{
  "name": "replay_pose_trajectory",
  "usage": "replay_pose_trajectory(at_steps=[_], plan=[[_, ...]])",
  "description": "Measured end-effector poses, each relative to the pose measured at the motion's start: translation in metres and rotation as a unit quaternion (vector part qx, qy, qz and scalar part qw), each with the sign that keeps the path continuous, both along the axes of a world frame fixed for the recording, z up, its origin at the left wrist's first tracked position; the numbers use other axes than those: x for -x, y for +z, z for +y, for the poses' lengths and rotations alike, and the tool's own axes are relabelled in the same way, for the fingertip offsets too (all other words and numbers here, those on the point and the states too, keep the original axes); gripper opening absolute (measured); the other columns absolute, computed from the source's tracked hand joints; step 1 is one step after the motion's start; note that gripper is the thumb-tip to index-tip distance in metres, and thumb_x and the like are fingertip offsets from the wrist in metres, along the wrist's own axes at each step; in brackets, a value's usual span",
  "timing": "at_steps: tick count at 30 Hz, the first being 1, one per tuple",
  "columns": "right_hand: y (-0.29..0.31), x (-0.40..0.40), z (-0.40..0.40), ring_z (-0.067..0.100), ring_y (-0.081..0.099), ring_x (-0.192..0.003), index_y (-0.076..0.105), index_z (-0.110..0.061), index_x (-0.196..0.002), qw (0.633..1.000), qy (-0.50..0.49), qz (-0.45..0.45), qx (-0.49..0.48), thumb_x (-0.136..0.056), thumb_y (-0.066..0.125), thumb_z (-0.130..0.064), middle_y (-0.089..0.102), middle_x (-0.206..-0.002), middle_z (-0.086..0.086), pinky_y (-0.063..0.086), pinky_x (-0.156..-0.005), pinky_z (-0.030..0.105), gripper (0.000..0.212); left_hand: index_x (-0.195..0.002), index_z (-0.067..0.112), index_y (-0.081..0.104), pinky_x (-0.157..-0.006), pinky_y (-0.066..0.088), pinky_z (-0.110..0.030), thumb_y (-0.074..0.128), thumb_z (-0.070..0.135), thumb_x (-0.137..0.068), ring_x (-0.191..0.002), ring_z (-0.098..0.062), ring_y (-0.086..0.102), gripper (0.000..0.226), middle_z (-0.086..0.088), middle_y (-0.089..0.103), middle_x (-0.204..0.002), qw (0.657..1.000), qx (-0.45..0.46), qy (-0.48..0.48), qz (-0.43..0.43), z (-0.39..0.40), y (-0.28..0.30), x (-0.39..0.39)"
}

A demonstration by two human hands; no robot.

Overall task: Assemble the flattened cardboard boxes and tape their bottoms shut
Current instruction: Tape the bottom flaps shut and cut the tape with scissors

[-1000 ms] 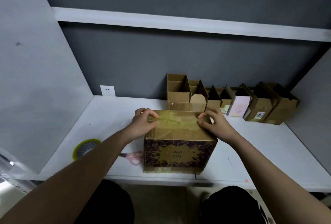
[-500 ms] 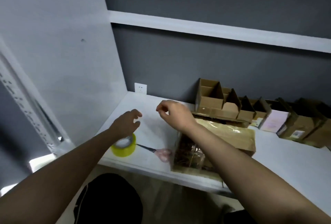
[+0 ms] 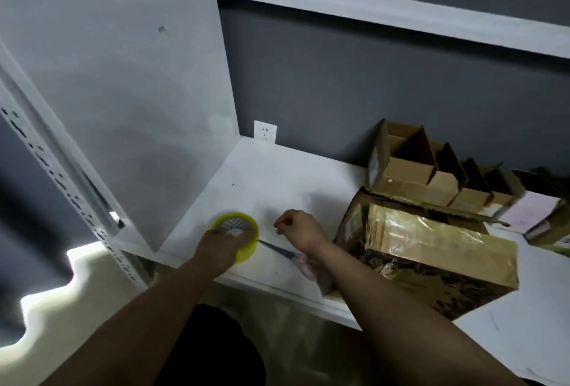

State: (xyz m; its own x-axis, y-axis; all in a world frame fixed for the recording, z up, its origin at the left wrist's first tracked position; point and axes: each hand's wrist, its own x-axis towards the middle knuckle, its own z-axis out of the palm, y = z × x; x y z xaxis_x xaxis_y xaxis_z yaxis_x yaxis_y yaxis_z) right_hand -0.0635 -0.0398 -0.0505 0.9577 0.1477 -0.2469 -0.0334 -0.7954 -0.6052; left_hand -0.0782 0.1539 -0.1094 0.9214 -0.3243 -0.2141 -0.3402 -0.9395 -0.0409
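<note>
A yellow tape roll (image 3: 243, 225) lies on the white shelf (image 3: 271, 179) near its front left corner. My left hand (image 3: 220, 246) grips the roll from the near side, fingers curled over its rim. Just to the right, my right hand (image 3: 300, 230) hovers above the shelf with fingers loosely curled and nothing in them. A cardboard box (image 3: 431, 250) with a dark printed side and glossy tape over its upper face stands to the right of my right forearm.
Pink-handled scissors (image 3: 287, 254) lie under my right wrist. A row of open-topped cardboard boxes (image 3: 431, 169) lines the dark back wall. A white side panel (image 3: 123, 108) closes the left side, and a wall socket (image 3: 265, 131) sits in the corner.
Both hands left the taped box and swung left. My left hand came down onto the tape roll and took hold of it. My right hand followed toward the roll. The view turned left.
</note>
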Motion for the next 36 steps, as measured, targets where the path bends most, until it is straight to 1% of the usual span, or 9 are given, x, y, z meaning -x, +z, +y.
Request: replay_pose_trajectory(at_steps=[5,9,12,18,23,26,30,34,36], plan=[[0.001,0.004,-0.002,0.021,0.063,-0.096,0.065,-0.02,-0.096,0.995,-0.031,0.0,-0.096,-0.091,0.051,-0.011,0.07,-0.095,0.002,0.049,-0.089,0.032,0.018,-0.147,0.042,0.023,-0.096,0.04,-0.028,0.056,0.032,-0.091,-0.127,-0.025,0.048,0.066,0.002,0.042,-0.147,0.983,0.172,0.058,-0.014,0.01,0.026,0.011],[0.018,0.015,0.004,0.025,0.05,-0.122,0.037,-0.009,-0.142,0.984,-0.023,-0.03,-0.176,-0.097,0.054,-0.017,0.046,-0.136,0.01,0.037,-0.093,0.021,0.049,-0.12,0.074,0.034,-0.088,0.042,-0.013,0.067,0.033,-0.081,-0.116,-0.003,0.055,0.065,0.025,0.054,-0.131,0.908,0.417,0.032,-0.032,0.021,0.062,0.022],[0.046,0.028,0.006,0.017,0.046,-0.126,0.036,-0.011,-0.144,0.96,-0.014,-0.077,-0.269,-0.095,0.057,-0.018,0.041,-0.141,0.007,0.037,-0.101,0.022,0.054,-0.117,0.07,0.044,-0.092,0.045,-0.016,0.074,0.027,-0.08,-0.113,0.008,0.055,0.065,0.035,0.052,-0.127,0.858,0.511,0.013,-0.044,0.017,0.098,0.037],[0.109,0.06,-0.025,0.007,0.058,-0.109,0.067,-0.021,-0.109,0.915,-0.024,-0.243,-0.32,-0.083,0.073,-0.015,0.061,-0.115,-0.002,0.051,-0.08,0.018,0.027,-0.126,0.061,0.044,-0.096,0.05,-0.03,0.064,0.049,-0.076,-0.116,0.0,0.056,0.056,0.026,0.054,-0.13,0.836,0.54,-0.045,-0.086,-0.005,0.157,0.058],[0.144,0.075,-0.062,0.015,0.064,-0.088,0.069,-0.022,-0.081,0.868,-0.094,-0.327,-0.362,-0.084,0.071,-0.015,0.069,-0.091,0.006,0.049,-0.077,0.031,0.008,-0.135,0.041,0.048,-0.1,0.047,-0.027,0.067,0.025,-0.081,-0.12,-0.001,0.053,0.059,0.025,0.053,-0.133,0.817,0.563,-0.109,-0.064,-0.048,0.193,0.066],[0.162,0.083,-0.086,0.021,0.062,-0.083,0.065,-0.015,-0.078,0.847,-0.119,-0.369,-0.364,-0.086,0.069,-0.017,0.067,-0.085,0.008,0.05,-0.073,0.028,0.009,-0.133,0.037,0.044,-0.095,0.043,-0.014,0.06,0.015,-0.085,-0.116,0.002,0.054,0.055,0.029,0.056,-0.126,0.8,0.583,-0.14,-0.027,-0.081,0.213,0.068],[0.177,0.097,-0.118,0.001,0.055,-0.069,0.058,-0.015,-0.079,0.831,-0.163,-0.445,-0.291,-0.091,0.064,-0.015,0.061,-0.074,-0.009,0.042,-0.066,0.015,0.013,-0.135,0.036,0.039,-0.096,0.041,-0.013,0.058,0.023,-0.084,-0.121,0.006,0.049,0.056,0.021,0.05,-0.133,0.778,0.612,-0.142,0.011,-0.132,0.229,0.071],[0.177,0.104,-0.148,0.013,0.059,-0.078,0.055,-0.017,-0.085,0.827,-0.222,-0.482,-0.188,-0.094,0.059,-0.026,0.063,-0.08,-0.007,0.047,-0.072,0.034,0.013,-0.141,0.035,0.035,-0.095,0.044,-0.018,0.075,0.033,-0.074,-0.122,0.001,0.047,0.078,0.014,0.045,-0.139,0.793,0.588,-0.13,-0.091,-0.175,0.223,0.077],[0.177,0.106,-0.165,0.019,0.06,-0.081,0.055,-0.017,-0.087,0.825,-0.261,-0.477,-0.157,-0.094,0.057,-0.029,0.063,-0.082,-0.006,0.048,-0.072,0.041,0.015,-0.135,0.032,0.04,-0.086,0.049,-0.017,0.08,0.032,-0.074,-0.112,0.0,0.053,0.073,0.015,0.052,-0.129,0.772,0.618,-0.098,-0.113,-0.189,0.22,0.08]])
